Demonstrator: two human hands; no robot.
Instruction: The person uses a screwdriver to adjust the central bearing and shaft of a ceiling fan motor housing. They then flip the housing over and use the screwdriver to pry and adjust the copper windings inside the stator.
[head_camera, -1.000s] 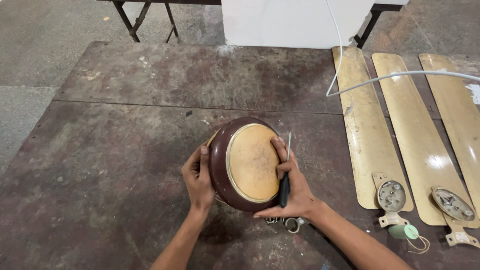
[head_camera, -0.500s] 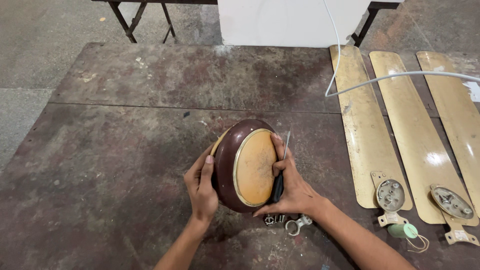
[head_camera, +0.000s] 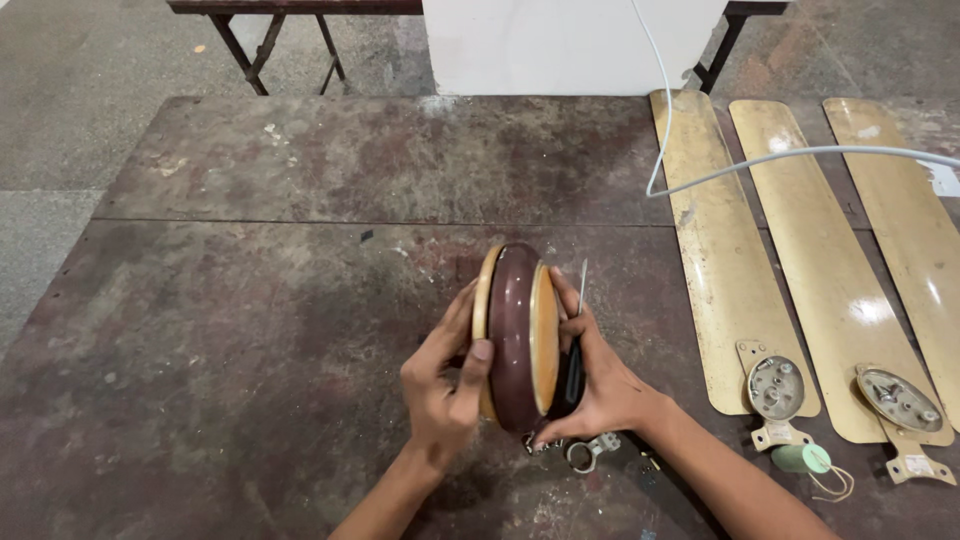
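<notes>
Fan motor (head_camera: 515, 335): round, dark red with cream faces, standing up on its edge, right between both hands, a bit above the table (head_camera: 250, 300).
Flat faces: turned left and right; thin edge turned up toward the camera.
Left hand (head_camera: 445, 385): wrapped on the left face, thumb over the dark red rim, gripping tight.
Right hand (head_camera: 600, 385): pressed on the right face, fingers spread, also pinching a screwdriver (head_camera: 577, 335) flat against it, tip pointing away.
Nearer hand: both touching, one each side.
Small metal bits (head_camera: 585, 452): on the table just under the right hand.
Fan blades (head_camera: 790, 260): three, lying flat, well off to the right.
</notes>
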